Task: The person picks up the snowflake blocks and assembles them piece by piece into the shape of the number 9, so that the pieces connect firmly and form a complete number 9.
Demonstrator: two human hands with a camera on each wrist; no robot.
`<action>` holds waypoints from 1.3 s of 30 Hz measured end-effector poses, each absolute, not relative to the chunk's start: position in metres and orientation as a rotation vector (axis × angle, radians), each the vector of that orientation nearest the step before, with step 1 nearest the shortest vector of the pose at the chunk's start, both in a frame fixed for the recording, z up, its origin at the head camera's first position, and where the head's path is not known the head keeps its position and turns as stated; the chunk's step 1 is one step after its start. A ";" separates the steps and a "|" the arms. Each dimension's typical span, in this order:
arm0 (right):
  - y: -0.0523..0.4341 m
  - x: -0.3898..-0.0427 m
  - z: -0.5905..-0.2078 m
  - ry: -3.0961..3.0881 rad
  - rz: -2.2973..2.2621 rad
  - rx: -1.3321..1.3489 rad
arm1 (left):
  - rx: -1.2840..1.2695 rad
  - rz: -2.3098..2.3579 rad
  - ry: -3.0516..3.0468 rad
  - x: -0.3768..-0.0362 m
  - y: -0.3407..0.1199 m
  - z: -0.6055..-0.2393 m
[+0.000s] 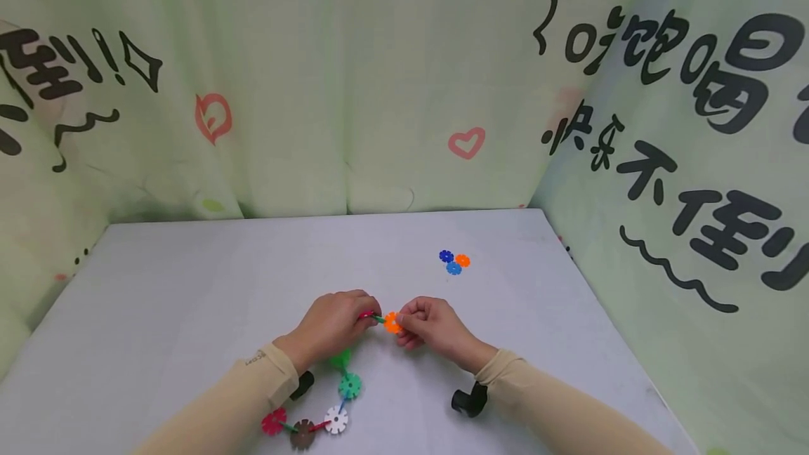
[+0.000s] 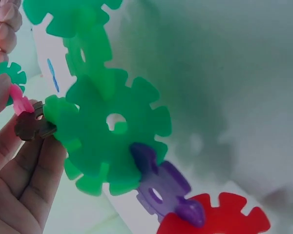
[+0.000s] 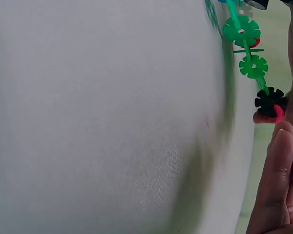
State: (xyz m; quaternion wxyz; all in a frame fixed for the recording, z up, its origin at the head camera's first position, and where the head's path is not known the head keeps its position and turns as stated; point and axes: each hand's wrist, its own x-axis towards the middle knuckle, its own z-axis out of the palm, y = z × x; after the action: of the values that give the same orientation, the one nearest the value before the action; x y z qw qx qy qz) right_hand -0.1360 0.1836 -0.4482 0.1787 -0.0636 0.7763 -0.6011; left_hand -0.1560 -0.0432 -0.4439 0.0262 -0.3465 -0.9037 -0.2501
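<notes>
The left hand (image 1: pixel 335 321) has its fingers curled around the near end of a chain of snowflake discs (image 1: pixel 344 371), pinching a pink piece (image 1: pixel 366 315) at the top of it. The right hand (image 1: pixel 430 328) pinches an orange disc (image 1: pixel 392 322) between thumb and curled fingers, and this disc touches the tip of the chain, just between the two hands, in the middle of the white table (image 1: pixel 189 286).

The risk, as it seems, is in the joint. The slots of these discs are narrow, so if the orange disc comes a little tilted, its slot can miss the edge of the pink piece and slide off. A too strong push could also bend the chain and open one of the joints lower down, because most of the chain lies loose on the table and nobody supports it (the left wrist view shows the green discs (image 2: pixel 112 126) hanging at an angle). A slipped disc may jump away to the far side.

Counted in the head view: two hands; one orange disc in the right hand; on the chain near the person a red disc (image 1: pixel 274 421), a brown one (image 1: pixel 303 434), a white one (image 1: pixel 336 419), a teal one (image 1: pixel 350 385) and a green one under the left hand, with thin connecting pieces between them that are not all clear. Far right lie three loose discs (image 1: pixel 454 262): dark blue, orange, light blue.
</notes>
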 end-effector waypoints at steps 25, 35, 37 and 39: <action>0.166 -0.128 -0.444 2.257 -1.821 -0.129 | -0.960 -0.741 -2.669 -0.153 -0.042 -0.441; 0.192 -0.147 -0.451 2.248 -1.629 -0.252 | -0.969 -0.733 -2.773 -0.153 -0.046 -0.443; 0.205 -0.155 -0.453 2.293 -1.579 -0.238 | -0.971 -0.725 -2.779 -0.153 -0.047 -0.444; 0.220 -0.164 -0.455 2.364 -1.527 -0.197 | -0.970 -0.726 -2.785 -0.154 -0.047 -0.445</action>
State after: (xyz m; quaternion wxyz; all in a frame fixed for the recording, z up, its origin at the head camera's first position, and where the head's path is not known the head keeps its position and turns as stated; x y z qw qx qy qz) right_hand -0.1642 0.2198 -0.4546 0.1598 -0.0691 0.8272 -0.5343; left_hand -0.1536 -0.0474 -0.4452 0.0521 -0.3189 -0.9157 -0.2388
